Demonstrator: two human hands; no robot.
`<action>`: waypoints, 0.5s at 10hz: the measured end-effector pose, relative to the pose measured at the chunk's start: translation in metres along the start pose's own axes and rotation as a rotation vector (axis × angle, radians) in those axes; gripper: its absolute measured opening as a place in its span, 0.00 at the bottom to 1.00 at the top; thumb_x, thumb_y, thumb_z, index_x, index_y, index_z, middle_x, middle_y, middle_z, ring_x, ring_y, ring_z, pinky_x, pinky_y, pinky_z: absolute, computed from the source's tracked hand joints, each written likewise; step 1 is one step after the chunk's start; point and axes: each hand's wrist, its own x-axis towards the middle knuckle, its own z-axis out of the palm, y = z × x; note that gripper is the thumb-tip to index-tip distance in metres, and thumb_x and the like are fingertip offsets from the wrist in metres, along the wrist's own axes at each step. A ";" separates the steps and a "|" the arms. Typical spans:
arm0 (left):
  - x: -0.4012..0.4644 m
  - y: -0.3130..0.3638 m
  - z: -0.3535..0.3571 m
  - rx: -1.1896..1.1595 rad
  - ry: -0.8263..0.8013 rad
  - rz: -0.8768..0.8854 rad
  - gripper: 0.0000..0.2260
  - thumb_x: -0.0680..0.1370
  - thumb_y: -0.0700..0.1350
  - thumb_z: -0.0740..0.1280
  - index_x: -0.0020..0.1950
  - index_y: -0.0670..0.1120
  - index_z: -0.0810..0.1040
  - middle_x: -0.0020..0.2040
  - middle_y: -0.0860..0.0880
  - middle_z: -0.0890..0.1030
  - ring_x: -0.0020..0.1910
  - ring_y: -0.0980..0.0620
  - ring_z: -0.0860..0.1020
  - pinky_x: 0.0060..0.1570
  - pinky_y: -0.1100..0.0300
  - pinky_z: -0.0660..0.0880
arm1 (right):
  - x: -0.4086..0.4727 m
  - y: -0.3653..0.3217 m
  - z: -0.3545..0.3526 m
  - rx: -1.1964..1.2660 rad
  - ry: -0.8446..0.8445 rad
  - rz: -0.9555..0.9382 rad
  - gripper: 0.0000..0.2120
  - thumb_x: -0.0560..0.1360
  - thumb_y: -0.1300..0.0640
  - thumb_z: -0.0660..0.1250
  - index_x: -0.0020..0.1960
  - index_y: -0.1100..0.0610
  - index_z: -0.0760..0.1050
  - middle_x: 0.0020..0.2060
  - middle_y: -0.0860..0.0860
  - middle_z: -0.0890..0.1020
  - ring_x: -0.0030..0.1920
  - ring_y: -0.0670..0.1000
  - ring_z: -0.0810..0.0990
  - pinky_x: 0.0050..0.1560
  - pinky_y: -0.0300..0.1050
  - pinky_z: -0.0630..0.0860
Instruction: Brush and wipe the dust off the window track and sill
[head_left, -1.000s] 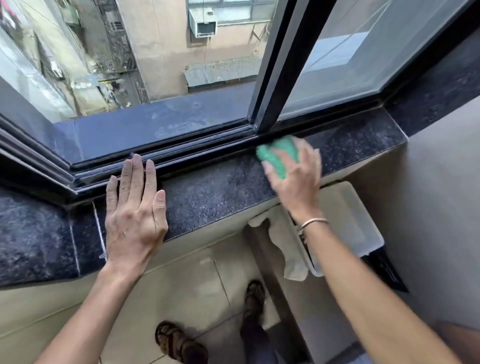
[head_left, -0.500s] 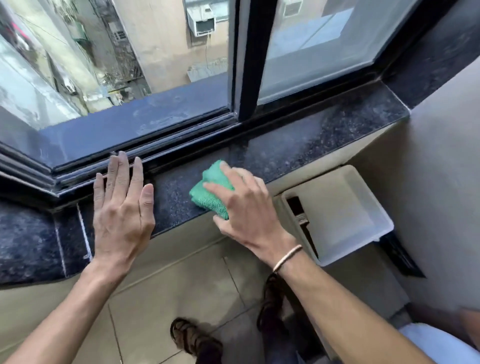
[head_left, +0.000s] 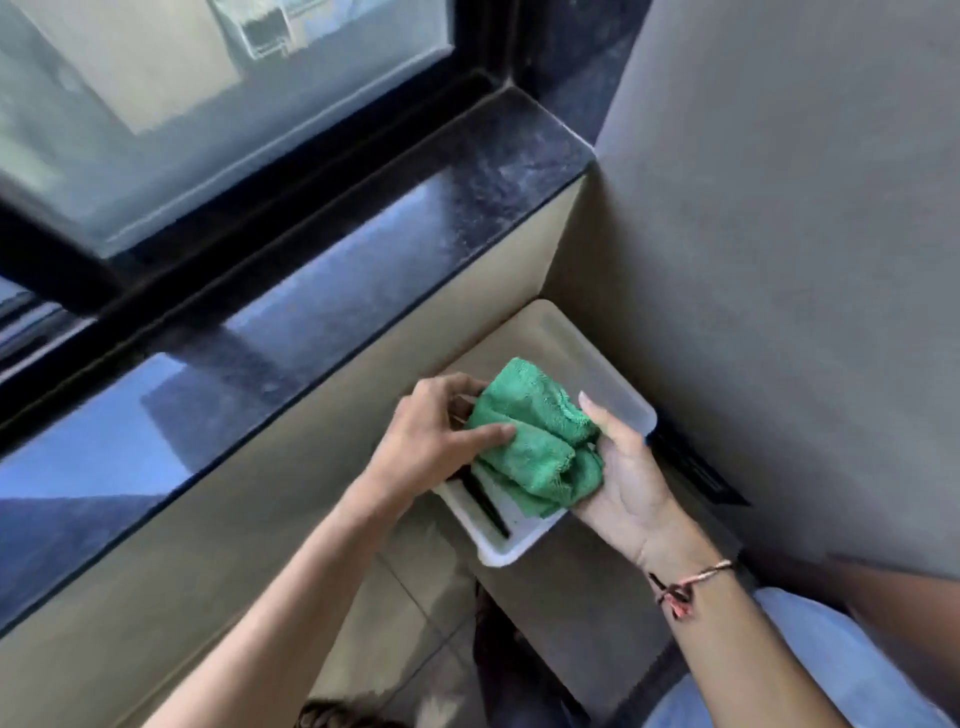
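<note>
We see both hands, left (head_left: 431, 441) and right (head_left: 628, 467), grip the cloth (head_left: 535, 441); it half hides the tray (head_left: 618, 384) and a dark tool (head_left: 488, 501).

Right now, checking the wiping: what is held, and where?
The green cloth, bunched: right hand cradles its underside, left hand pinches its left edge.

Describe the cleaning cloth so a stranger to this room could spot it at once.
Start at the dark stone window sill and drop to the white plastic tray below it, in the corner by the wall. Above that tray, the left hand and right hand hold a bunched cloth. It is fluffy and the only bright green thing here.
</note>
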 end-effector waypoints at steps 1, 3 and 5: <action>0.059 -0.020 0.045 0.072 0.056 -0.094 0.18 0.71 0.44 0.81 0.58 0.43 0.82 0.51 0.39 0.87 0.50 0.37 0.85 0.48 0.45 0.83 | 0.038 -0.013 -0.037 -0.069 0.218 -0.092 0.15 0.80 0.55 0.67 0.60 0.65 0.82 0.59 0.64 0.85 0.55 0.59 0.87 0.55 0.52 0.85; 0.125 -0.044 0.093 0.281 0.044 -0.094 0.21 0.78 0.39 0.72 0.71 0.45 0.75 0.64 0.40 0.83 0.61 0.44 0.82 0.58 0.64 0.77 | 0.107 -0.017 -0.073 -0.392 0.660 -0.123 0.13 0.78 0.66 0.67 0.38 0.53 0.78 0.51 0.60 0.86 0.55 0.62 0.84 0.62 0.63 0.81; 0.097 -0.022 0.091 0.456 -0.008 0.071 0.29 0.80 0.35 0.66 0.81 0.43 0.63 0.78 0.40 0.70 0.76 0.41 0.71 0.68 0.62 0.66 | 0.091 -0.013 -0.067 -0.742 0.698 -0.213 0.09 0.78 0.66 0.63 0.53 0.59 0.81 0.54 0.60 0.85 0.53 0.58 0.81 0.53 0.44 0.74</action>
